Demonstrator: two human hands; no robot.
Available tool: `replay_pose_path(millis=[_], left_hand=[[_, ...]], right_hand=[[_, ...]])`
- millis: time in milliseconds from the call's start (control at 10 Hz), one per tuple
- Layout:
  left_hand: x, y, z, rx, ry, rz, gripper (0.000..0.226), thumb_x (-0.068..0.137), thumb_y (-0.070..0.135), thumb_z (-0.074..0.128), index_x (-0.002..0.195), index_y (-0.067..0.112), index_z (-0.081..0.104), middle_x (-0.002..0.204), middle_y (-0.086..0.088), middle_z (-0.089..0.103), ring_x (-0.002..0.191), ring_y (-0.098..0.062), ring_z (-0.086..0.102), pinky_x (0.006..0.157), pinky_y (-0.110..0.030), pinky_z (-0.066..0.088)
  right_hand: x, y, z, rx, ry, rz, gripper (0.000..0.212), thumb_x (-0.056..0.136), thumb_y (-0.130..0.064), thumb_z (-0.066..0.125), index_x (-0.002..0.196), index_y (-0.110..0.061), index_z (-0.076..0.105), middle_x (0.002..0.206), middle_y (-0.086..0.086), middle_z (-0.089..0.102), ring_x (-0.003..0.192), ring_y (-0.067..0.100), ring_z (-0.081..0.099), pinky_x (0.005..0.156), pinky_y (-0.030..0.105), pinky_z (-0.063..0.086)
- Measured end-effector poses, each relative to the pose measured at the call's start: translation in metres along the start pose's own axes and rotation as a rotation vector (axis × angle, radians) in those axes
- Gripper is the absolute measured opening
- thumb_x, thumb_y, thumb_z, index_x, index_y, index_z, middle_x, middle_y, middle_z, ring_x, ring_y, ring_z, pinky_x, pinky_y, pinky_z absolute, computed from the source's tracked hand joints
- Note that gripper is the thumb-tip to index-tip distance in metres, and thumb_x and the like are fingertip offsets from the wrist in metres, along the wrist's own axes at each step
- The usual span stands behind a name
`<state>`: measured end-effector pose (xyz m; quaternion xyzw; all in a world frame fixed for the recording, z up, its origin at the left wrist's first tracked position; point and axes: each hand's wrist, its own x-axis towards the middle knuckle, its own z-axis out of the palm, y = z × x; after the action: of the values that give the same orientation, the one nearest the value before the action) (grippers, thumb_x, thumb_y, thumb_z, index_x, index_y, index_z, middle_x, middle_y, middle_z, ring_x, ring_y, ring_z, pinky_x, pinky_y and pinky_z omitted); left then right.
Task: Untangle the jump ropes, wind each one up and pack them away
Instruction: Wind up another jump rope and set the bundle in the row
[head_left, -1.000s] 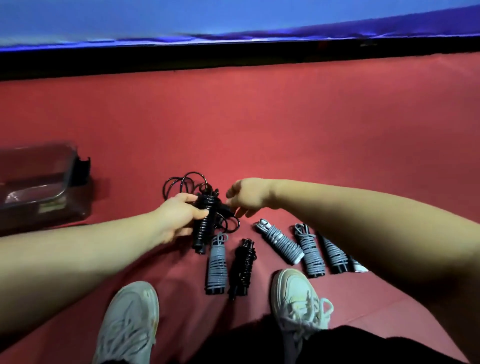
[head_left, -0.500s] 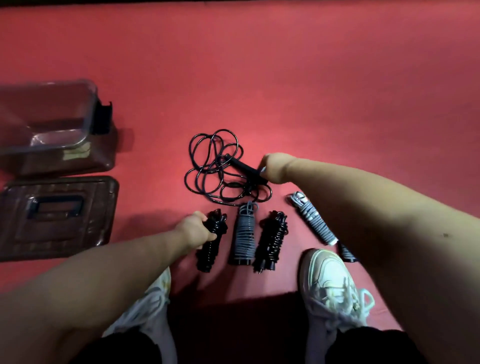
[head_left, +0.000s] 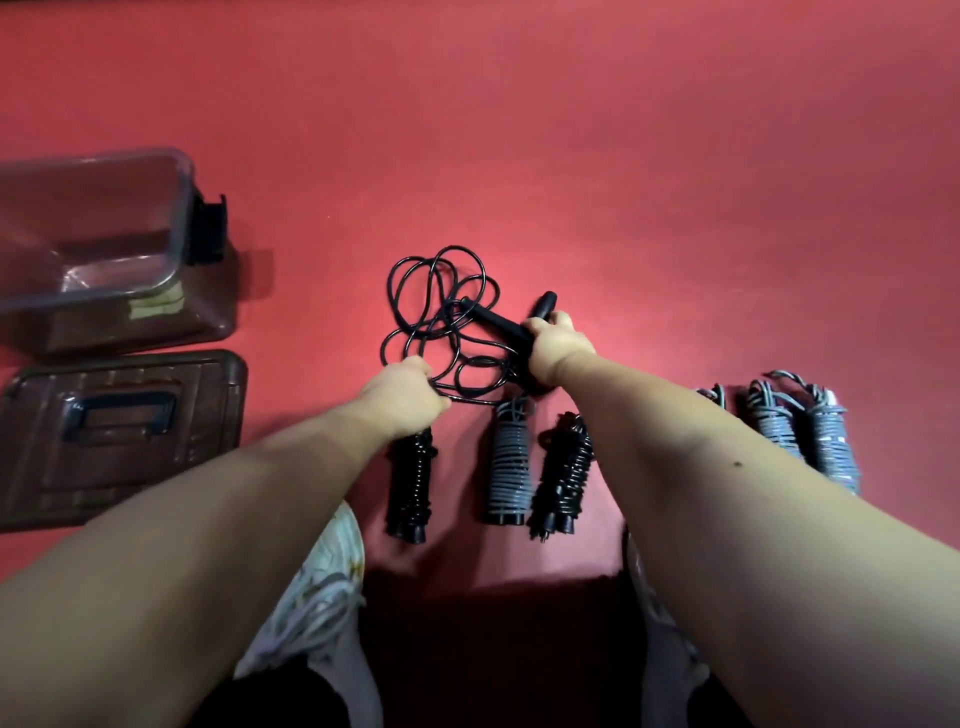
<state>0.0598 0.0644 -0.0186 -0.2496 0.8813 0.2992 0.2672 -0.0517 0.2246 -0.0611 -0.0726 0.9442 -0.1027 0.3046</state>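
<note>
Just beyond the row of wound bundles (head_left: 511, 467), on the red floor (head_left: 675, 182), the one loose rope (head_left: 447, 317) is lying in an untidy heap of loops, and both my hands are reaching into it. My right hand (head_left: 553, 345) is clamping round the two black handles (head_left: 498, 325) at the heap's right edge. One handle is pointing up and left across the loops and the other is sticking almost straight away from me, so the pair is splaying in a V rather than lying parallel. My left hand (head_left: 410, 392) is curling its fingers round the cord (head_left: 467, 400) at the heap's near left edge, just above a black bundle (head_left: 410, 483).

The slack is lying between the hands and further from me. I am judging that the left hand, being nearer the loops, should be drawing cord out while the right is squaring the handles onto one axis for winding. The box (head_left: 176, 218) is standing open well off to the left — its lid (head_left: 119, 431) is lying flat beside it, nearer to me.
</note>
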Motion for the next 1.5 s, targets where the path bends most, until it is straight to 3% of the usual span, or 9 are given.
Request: replay_pose_path(millis=[300, 700, 800, 900, 1100, 1200, 1300, 1400, 1500], left_hand=[[-0.002, 0.034, -0.004, 0.067, 0.071, 0.106, 0.045, 0.092, 0.031, 0.058, 0.134, 0.022, 0.046, 0.138, -0.006, 0.040, 0.118, -0.026, 0.051, 0.098, -0.033, 0.041], [0.007, 0.030, -0.024, -0.191, 0.118, 0.056, 0.034, 0.089, 0.021, 0.063, 0.121, 0.015, 0.057, 0.122, -0.006, 0.059, 0.109, -0.025, 0.058, 0.097, -0.036, 0.046], [0.006, 0.037, -0.029, -0.182, 0.126, 0.068, 0.032, 0.090, 0.021, 0.061, 0.121, 0.016, 0.057, 0.123, -0.006, 0.058, 0.109, -0.024, 0.057, 0.096, -0.035, 0.046], [0.004, 0.040, -0.029, -0.164, 0.099, 0.083, 0.032, 0.089, 0.021, 0.061, 0.121, 0.016, 0.057, 0.125, -0.006, 0.058, 0.111, -0.024, 0.056, 0.099, -0.036, 0.044], [0.005, 0.044, -0.037, -0.117, 0.038, 0.081, 0.009, 0.089, 0.016, 0.062, 0.099, 0.017, 0.061, 0.106, -0.005, 0.059, 0.097, -0.022, 0.057, 0.095, -0.033, 0.045], [0.010, 0.057, -0.055, -0.022, 0.016, 0.135, 0.016, 0.091, 0.012, 0.058, 0.078, 0.020, 0.054, 0.100, -0.008, 0.059, 0.087, -0.019, 0.052, 0.089, -0.031, 0.047], [0.019, 0.075, -0.067, -0.044, 0.027, 0.166, 0.022, 0.093, 0.011, 0.052, 0.075, 0.024, 0.050, 0.096, -0.007, 0.058, 0.087, -0.022, 0.055, 0.080, -0.029, 0.051], [0.031, 0.085, -0.062, -0.012, -0.018, 0.194, 0.013, 0.094, 0.012, 0.051, 0.100, 0.016, 0.061, 0.096, -0.008, 0.057, 0.084, -0.024, 0.056, 0.085, -0.035, 0.053], [0.040, 0.084, -0.058, 0.074, -0.003, 0.185, 0.028, 0.094, 0.014, 0.052, 0.119, 0.007, 0.062, 0.103, -0.006, 0.062, 0.091, -0.026, 0.059, 0.087, -0.033, 0.050]], right_hand=[[-0.001, -0.005, 0.008, 0.212, 0.002, 0.219, 0.053, 0.090, -0.046, 0.056, 0.130, -0.013, 0.047, 0.130, 0.018, 0.041, 0.115, 0.036, 0.051, 0.094, 0.040, 0.042], [0.003, 0.007, -0.018, 0.708, 0.418, 0.077, 0.021, 0.090, -0.010, 0.055, 0.072, -0.017, 0.045, 0.102, 0.005, 0.033, 0.078, 0.021, 0.045, 0.090, 0.022, 0.035], [-0.001, 0.002, -0.025, 0.650, 0.329, 0.080, 0.026, 0.089, -0.007, 0.051, 0.071, -0.022, 0.040, 0.104, 0.006, 0.033, 0.079, 0.022, 0.046, 0.095, 0.024, 0.038], [-0.004, 0.002, -0.016, 0.714, 0.240, 0.214, 0.024, 0.086, -0.003, 0.041, 0.107, -0.016, 0.040, 0.117, 0.015, 0.037, 0.098, 0.033, 0.050, 0.097, 0.033, 0.039], [-0.011, 0.006, -0.020, 1.119, 0.073, 0.425, 0.036, 0.083, 0.002, 0.052, 0.116, -0.008, 0.040, 0.072, 0.011, 0.053, 0.051, 0.020, 0.056, 0.064, 0.031, 0.053], [-0.009, 0.006, -0.031, 1.036, 0.017, 0.433, 0.013, 0.088, 0.004, 0.043, 0.080, -0.001, 0.052, 0.037, 0.008, 0.052, 0.026, 0.019, 0.049, 0.026, 0.016, 0.035], [0.015, 0.009, -0.040, 0.743, 0.174, 0.318, 0.021, 0.089, -0.012, 0.051, 0.107, -0.006, 0.060, 0.095, 0.013, 0.066, 0.087, 0.027, 0.064, 0.067, 0.020, 0.053], [0.028, 0.007, -0.046, 0.465, 0.280, 0.201, 0.036, 0.085, -0.020, 0.054, 0.120, -0.010, 0.057, 0.127, 0.015, 0.048, 0.118, 0.034, 0.049, 0.102, 0.034, 0.040], [0.037, -0.001, -0.048, 0.107, 0.247, 0.005, 0.045, 0.084, -0.025, 0.055, 0.128, -0.014, 0.051, 0.142, 0.007, 0.041, 0.129, 0.031, 0.040, 0.106, 0.038, 0.035]])
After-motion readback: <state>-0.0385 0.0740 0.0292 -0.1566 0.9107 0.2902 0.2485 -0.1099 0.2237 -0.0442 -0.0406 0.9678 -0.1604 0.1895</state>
